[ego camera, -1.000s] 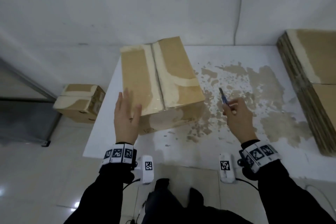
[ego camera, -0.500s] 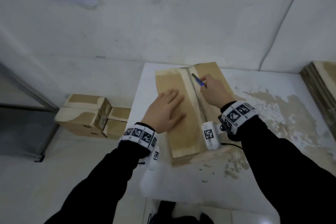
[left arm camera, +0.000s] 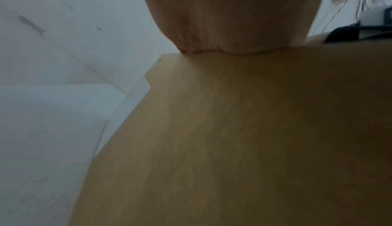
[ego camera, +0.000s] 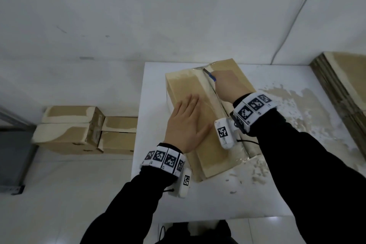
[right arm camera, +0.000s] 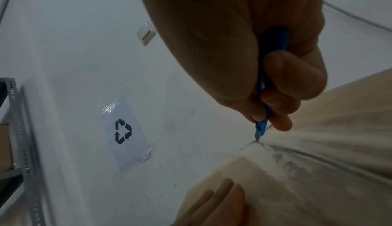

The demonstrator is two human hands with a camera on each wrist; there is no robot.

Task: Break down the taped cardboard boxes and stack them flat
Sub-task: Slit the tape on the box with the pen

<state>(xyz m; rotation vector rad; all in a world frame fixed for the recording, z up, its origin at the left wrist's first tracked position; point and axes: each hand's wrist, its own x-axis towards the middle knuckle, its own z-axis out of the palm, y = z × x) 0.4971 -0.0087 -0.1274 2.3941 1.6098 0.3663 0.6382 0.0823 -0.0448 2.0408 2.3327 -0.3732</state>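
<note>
White walls back a white bench (ego camera: pixel 297 194), its surface scuffed with brown patches. One taped cardboard box (ego camera: pixel 184 93) is set on the bench near the far left corner, its long top seam running away from the viewer. On the left half of the box top, the left hand (ego camera: pixel 186 125) is laid flat, fingers straight and pressed together, holding nothing. On the right side of the seam, the right hand (ego camera: pixel 227 85) is curled tightly round a blue utility knife (ego camera: pixel 212 77); in the right wrist view the knife (right arm camera: pixel 262 125) is pinched between thumb and fingers, and its blade tip is touching the tape at the far end of the seam. Both wrists are wrapped in bands of black and white markers, and black sleeves are worn. To the left of the box, down on the floor beside the bench, more taped boxes (ego camera: pixel 79 130) are stacked against the wall. To the right of the box, at the bench's far right edge, a pile of flattened cardboard (ego camera: pixel 342 89) is seen. A paper sign with a recycling symbol (right arm camera: pixel 123 131) is taped to the wall beyond the box.
</note>
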